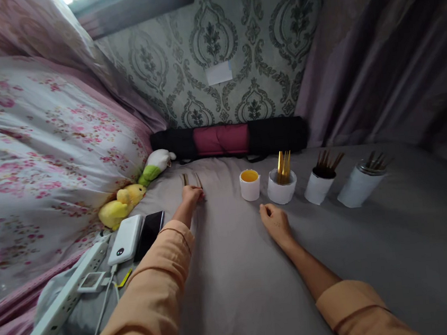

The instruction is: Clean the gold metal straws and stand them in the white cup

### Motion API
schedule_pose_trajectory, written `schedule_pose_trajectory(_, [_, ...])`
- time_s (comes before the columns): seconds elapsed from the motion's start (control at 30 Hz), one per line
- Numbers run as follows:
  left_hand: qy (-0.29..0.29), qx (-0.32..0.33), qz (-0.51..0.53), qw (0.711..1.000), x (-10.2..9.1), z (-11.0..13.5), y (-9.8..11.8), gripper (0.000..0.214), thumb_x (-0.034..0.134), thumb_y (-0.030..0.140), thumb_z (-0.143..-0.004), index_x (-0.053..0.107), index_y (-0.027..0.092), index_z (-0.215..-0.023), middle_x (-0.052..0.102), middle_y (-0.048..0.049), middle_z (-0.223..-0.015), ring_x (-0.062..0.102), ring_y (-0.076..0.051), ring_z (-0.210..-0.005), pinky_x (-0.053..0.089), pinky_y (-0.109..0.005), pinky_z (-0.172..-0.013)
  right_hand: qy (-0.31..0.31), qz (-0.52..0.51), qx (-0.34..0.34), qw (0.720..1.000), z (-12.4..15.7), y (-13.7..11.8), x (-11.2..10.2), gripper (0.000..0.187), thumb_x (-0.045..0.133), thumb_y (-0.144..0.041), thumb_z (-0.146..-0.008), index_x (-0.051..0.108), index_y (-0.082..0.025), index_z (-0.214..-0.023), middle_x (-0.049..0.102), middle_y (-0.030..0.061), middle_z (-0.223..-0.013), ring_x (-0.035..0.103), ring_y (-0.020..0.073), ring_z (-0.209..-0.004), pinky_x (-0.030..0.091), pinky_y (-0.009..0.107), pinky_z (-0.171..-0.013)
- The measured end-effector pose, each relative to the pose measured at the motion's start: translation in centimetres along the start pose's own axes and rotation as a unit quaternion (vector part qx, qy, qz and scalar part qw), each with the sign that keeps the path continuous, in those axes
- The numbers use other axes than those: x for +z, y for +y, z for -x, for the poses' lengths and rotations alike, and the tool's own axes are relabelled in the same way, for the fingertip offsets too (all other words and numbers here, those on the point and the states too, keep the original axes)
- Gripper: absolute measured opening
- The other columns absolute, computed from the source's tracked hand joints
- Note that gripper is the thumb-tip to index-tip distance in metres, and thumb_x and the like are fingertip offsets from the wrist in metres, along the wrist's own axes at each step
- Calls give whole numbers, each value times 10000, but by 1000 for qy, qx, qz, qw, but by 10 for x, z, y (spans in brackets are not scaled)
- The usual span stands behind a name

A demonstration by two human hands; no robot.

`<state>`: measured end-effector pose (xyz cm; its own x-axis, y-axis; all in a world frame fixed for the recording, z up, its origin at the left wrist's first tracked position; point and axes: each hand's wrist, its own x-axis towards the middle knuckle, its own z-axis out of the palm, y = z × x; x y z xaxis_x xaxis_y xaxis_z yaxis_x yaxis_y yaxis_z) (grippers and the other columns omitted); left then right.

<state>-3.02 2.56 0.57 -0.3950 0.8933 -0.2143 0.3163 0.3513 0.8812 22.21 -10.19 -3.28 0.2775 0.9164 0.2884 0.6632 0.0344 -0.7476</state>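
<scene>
My left hand (192,193) is over the bed left of the cups, its fingers pinched on a thin brown stick (198,179). More thin sticks (185,179) show just beyond its knuckles; whether they are also held is unclear. Curled into a loose fist, my right hand (276,222) rests on the sheet with nothing visible in it. In front of it stands a white-wrapped cup (250,188) with a yellow inside. Beside that, a wider white cup (282,192) holds gold strips (283,167). A third white cup (318,190) contains brown sticks (330,160).
At the right end is a tilted white can (359,188) with dark sticks. Along the wall lies a black and maroon roll (221,140). On the left are plush toys (121,204), a white power bank (124,240), a black phone (149,234) and a power strip (60,310).
</scene>
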Motion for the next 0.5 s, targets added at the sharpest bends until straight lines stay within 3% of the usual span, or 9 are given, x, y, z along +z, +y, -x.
schedule_pose_trajectory(0.5, [-75, -42, 261, 961, 10, 25, -12, 114, 539, 27, -723, 487, 80, -809, 574, -47, -586, 575, -103, -516, 481, -211, -535, -1, 8, -12, 1000, 0, 0, 0, 372, 355, -393, -802, 599, -164, -642, 617, 56, -602, 483, 129, -524, 272, 235, -513])
